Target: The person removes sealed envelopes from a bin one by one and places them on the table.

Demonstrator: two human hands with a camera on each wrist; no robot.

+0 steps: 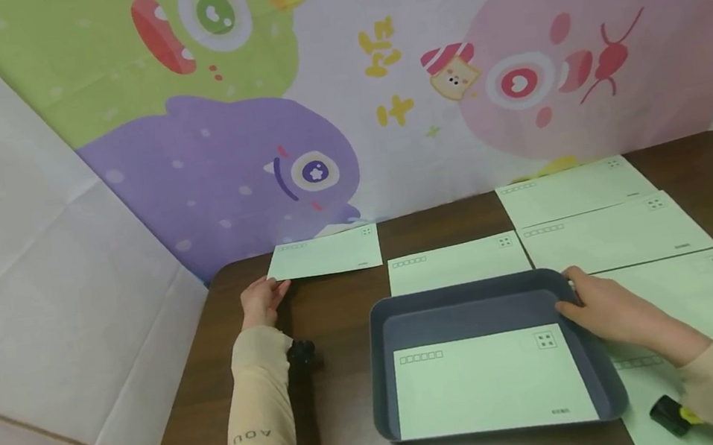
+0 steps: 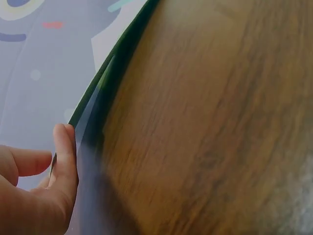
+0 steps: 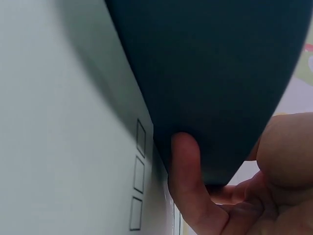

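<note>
At the back left of the table, my left hand (image 1: 262, 302) pinches the near left corner of a pale green envelope (image 1: 327, 255). The left wrist view shows that envelope edge-on, its rim raised off the wood between thumb and fingers (image 2: 63, 152). My right hand (image 1: 614, 309) grips the right rim of a dark grey tray (image 1: 464, 319), thumb on the inner side. One envelope (image 1: 486, 386) lies inside the tray, against its near side. In the right wrist view, fingers press on the tray's outer wall (image 3: 210, 63), close above a printed envelope (image 3: 73, 147).
Behind the tray lies another envelope (image 1: 456, 263), partly covered by it. Several more envelopes (image 1: 615, 237) spread over the right side, some overlapping. A black-and-yellow object (image 1: 671, 415) sits by the right sleeve, a black one (image 1: 305, 353) by the left wrist. A cartoon cloth (image 1: 416, 162) hangs behind the table.
</note>
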